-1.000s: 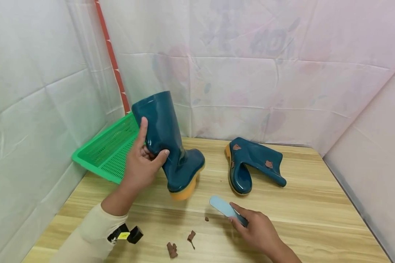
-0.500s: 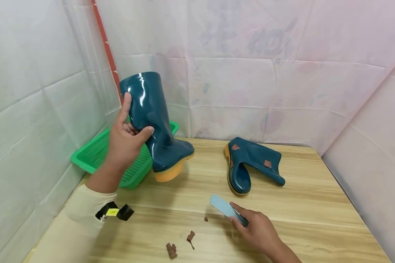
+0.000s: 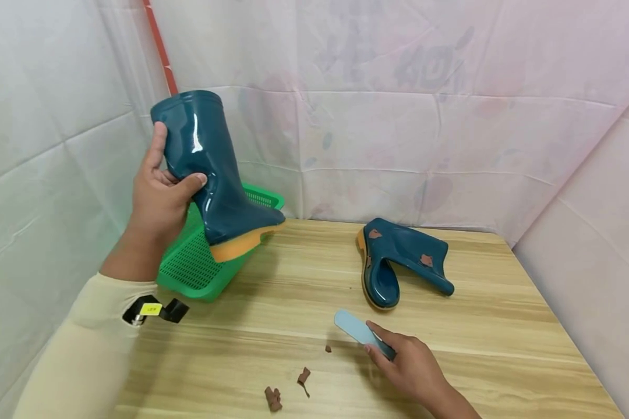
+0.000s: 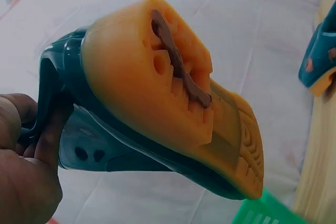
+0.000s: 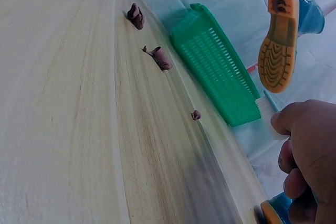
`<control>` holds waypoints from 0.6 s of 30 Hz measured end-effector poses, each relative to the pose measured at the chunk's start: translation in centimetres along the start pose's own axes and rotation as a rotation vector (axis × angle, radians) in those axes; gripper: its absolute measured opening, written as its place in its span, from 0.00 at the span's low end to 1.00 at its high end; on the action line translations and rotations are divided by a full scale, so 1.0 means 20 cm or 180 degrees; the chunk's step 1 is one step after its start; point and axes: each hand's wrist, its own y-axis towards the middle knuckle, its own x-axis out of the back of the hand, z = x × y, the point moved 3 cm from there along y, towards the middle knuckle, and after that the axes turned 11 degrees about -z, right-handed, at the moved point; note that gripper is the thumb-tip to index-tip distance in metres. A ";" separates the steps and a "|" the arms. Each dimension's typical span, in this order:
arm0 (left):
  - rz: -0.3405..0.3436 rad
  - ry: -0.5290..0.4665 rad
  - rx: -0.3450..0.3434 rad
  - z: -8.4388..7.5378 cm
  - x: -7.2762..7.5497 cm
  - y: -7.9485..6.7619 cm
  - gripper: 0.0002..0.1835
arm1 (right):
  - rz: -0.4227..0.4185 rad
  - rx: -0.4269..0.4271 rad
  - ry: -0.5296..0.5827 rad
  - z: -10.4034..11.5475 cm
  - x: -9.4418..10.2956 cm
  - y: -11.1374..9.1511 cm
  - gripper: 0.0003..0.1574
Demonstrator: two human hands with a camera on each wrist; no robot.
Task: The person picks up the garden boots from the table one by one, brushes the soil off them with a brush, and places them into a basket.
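Observation:
My left hand (image 3: pixel 162 201) grips a dark teal rubber boot (image 3: pixel 204 157) by its shaft, raised over the green basket. The boot's orange sole (image 4: pixel 157 77) faces the left wrist camera, and a strip of brown mud (image 4: pixel 178 61) lies across the heel tread. Low on the right, my right hand (image 3: pixel 409 366) holds a light blue brush (image 3: pixel 356 329) by its handle; its white bristles (image 5: pixel 266 109) show in the right wrist view. A second teal boot (image 3: pixel 409 253) lies on its side at the back right, with brown mud patches on it.
The green perforated basket (image 3: pixel 199 267) stands at the back left of the wooden table (image 3: pixel 477 337). Several brown mud bits (image 3: pixel 274 399) lie near the front. White sheeting (image 3: pixel 367 128) walls in the table at the back and sides.
My left hand has carried the boot up and to the left, over the basket, tilting it so more of the sole shows. The right hand and brush have barely moved.

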 end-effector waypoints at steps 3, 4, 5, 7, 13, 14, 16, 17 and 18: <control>-0.0023 -0.0030 0.0029 -0.01 0.05 0.03 0.56 | 0.0001 -0.0019 -0.0001 0.00 0.00 0.00 0.30; -0.0032 -0.0011 0.0024 -0.02 0.07 0.04 0.56 | -0.0004 -0.0022 0.0001 0.00 0.00 0.00 0.30; -0.0048 0.0007 0.0021 -0.02 0.08 0.05 0.56 | -0.0011 -0.0024 0.0001 0.00 0.00 0.00 0.30; -0.0104 0.0080 0.0034 -0.02 0.12 0.06 0.56 | -0.0029 -0.0021 0.0008 0.00 0.00 0.00 0.29; -0.0265 0.0579 0.0056 0.00 0.22 0.08 0.54 | -0.0041 0.0013 0.0024 0.01 0.00 0.00 0.29; -0.0284 0.0654 0.0055 0.01 0.24 0.08 0.54 | -0.0035 0.0008 0.0025 0.01 0.00 0.00 0.29; -0.0287 0.0800 -0.0032 0.02 0.27 0.08 0.54 | -0.0027 0.0002 0.0027 0.01 0.01 0.00 0.30; -0.0291 0.0892 -0.0086 0.03 0.28 0.09 0.53 | -0.0018 -0.0007 0.0022 0.01 0.00 0.00 0.30; -0.0296 0.0991 -0.0151 0.04 0.29 0.09 0.53 | -0.0012 -0.0009 0.0028 0.01 0.00 0.00 0.30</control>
